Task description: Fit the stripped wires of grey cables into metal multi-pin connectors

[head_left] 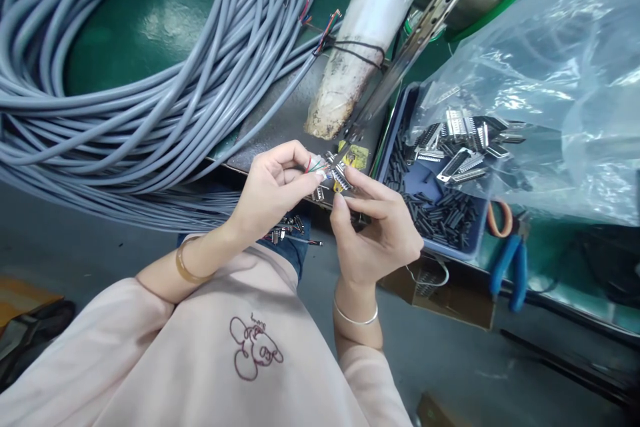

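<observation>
Fingers (295, 152) of our left hand (270, 193) close together at the tips on thin coloured wires (315, 165), red and green among them; just beside these, between our two hands, a metal connector (341, 177) sits near the front edge of the tabletop (165, 23); the fingers of our right hand (377, 230) stand slightly apart, index fingertip at the connector's edge and thumb just below it, and we cannot tell whether they grip it; a soldering iron (434, 17) slants down from the upper right, its tip close to the connector, though we cannot make out whether the two touch; behind our hands we see a plastic-wrapped roll (370, 20) bound with black cord (361, 47), and a small yellow piece (356, 156) lies near our right fingertips; to our left, grey cables (260, 33) sweep across the green surface in a thick curved bundle; to our right, a blue tray (453, 253) holds short black tubes (450, 217) and a heap of metal connector parts (465, 127), with a clear plastic bag (565, 80) partly over it; beside the tray, we find blue-handled pliers (509, 267) at the edge, next to an orange ring-shaped handle (501, 217)
</observation>
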Tool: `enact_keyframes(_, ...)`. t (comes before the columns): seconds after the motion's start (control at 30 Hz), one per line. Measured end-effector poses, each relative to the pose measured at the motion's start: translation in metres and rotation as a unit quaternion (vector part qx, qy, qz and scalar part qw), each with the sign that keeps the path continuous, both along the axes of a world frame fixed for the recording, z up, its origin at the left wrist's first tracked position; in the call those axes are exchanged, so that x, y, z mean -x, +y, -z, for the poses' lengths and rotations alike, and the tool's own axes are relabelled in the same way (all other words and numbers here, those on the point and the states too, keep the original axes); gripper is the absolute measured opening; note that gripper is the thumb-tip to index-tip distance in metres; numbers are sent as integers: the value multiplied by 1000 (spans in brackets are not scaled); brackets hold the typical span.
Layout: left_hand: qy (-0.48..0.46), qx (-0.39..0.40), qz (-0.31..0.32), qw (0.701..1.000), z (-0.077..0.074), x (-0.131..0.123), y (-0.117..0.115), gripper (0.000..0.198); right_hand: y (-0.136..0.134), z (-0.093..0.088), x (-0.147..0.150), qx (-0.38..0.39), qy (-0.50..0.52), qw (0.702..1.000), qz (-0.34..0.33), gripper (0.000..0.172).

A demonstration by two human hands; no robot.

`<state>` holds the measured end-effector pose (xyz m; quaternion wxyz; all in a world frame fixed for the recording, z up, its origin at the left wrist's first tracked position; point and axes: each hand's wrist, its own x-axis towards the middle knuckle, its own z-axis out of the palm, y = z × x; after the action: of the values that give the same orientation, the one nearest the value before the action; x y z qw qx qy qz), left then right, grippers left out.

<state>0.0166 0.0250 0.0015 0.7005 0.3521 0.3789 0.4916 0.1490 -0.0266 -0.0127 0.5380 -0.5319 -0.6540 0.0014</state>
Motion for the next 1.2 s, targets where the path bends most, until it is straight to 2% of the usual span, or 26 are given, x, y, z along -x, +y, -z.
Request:
enact_keyframes(0.37,7,16,7,1000,-1,1,0,24,-1,3,-1,-7,-42,999,14,17)
enact_keyframes(0.83,2,-5,1,1000,-4,1,1,19,4,1,3,2,10,1000,12,16)
enact_keyframes(1.2,37,3,13,999,-3,4,-1,19,-4,6,-1,-45,-132,990,36,16)
